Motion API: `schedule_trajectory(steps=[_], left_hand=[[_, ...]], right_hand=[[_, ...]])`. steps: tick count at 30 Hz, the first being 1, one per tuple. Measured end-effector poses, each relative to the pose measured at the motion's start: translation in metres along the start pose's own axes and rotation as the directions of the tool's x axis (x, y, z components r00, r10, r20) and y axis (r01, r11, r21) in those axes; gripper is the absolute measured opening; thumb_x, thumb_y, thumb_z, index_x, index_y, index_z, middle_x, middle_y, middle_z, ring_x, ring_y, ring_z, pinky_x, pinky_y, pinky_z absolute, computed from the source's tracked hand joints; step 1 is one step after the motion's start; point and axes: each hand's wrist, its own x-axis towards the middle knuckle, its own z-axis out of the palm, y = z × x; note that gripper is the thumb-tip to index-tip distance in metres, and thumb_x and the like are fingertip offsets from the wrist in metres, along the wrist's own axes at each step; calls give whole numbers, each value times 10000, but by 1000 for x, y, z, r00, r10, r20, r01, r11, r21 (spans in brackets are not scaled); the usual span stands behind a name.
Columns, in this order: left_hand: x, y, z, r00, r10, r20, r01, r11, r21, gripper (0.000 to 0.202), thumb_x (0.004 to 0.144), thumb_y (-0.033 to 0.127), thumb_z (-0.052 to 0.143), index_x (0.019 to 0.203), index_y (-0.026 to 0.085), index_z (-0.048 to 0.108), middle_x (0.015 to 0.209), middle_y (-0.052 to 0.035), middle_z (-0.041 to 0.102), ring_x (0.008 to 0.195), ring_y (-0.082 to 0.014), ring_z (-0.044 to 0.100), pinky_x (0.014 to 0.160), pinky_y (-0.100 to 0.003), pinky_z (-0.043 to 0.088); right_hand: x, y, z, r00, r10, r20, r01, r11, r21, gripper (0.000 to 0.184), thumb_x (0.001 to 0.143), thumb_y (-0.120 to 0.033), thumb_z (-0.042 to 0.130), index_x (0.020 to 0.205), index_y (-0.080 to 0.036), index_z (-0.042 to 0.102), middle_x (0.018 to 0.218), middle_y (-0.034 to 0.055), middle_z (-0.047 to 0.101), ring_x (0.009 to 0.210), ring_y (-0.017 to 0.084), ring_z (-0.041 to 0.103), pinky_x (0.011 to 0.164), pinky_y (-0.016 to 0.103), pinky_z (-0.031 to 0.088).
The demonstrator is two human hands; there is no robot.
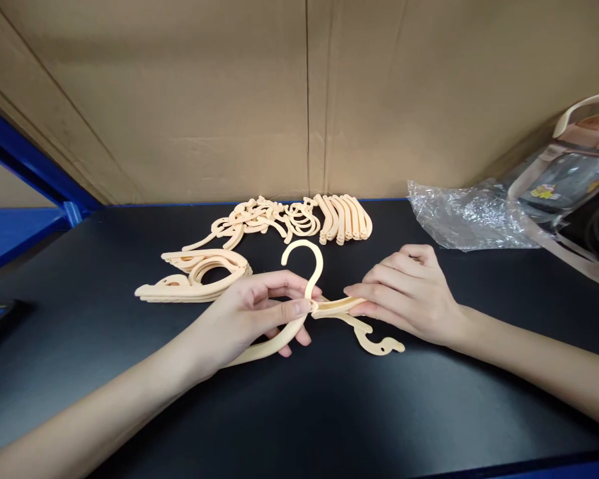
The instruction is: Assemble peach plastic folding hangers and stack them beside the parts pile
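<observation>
My left hand (269,309) pinches a cream plastic folding clothes hanger at its centre joint. The hanger's hook (315,256) points up above the thumb, and one curved arm (274,344) runs down to the left beneath the palm. On the other side, my right hand (404,296) grips a hanger arm (337,307) whose inner end meets the joint. Its fingers cover the outer end. Just below the right fingers is a loose-looking cream piece with a curled, holed end (379,346); its other end is partly hidden behind the held arm.
Folded hangers (194,291) lie stacked on the black table (309,412), left of my left hand. Behind are a jumbled pile of hanger parts (249,218), hooks (302,219) and a row of arms (345,218). Clear plastic wrap (472,216) and a strapped bottle (564,183) sit at right.
</observation>
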Motion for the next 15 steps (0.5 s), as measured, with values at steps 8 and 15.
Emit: schedule_trajectory(steps=[8,15], left_hand=[[0,0,0,996,24,-83,-15,995,98,146,821,309,675,888,180,658,714,27,697,625,-86,658,566,-143,537],[1,-1,3,985,51,-166,-27,989,143,248,821,288,661,1029,155,646,658,17,696,543,-96,641,527,-161,520]], right_hand=[[0,0,1,1000,-4,15,4,1000,-12,271,975,-354,473,878,-203,676,656,-40,637,626,115,474,668,319,270],[2,-1,0,999,4,36,-3,1000,-23,276,980,-358,455,912,-211,679,651,-33,625,612,127,427,647,321,267]])
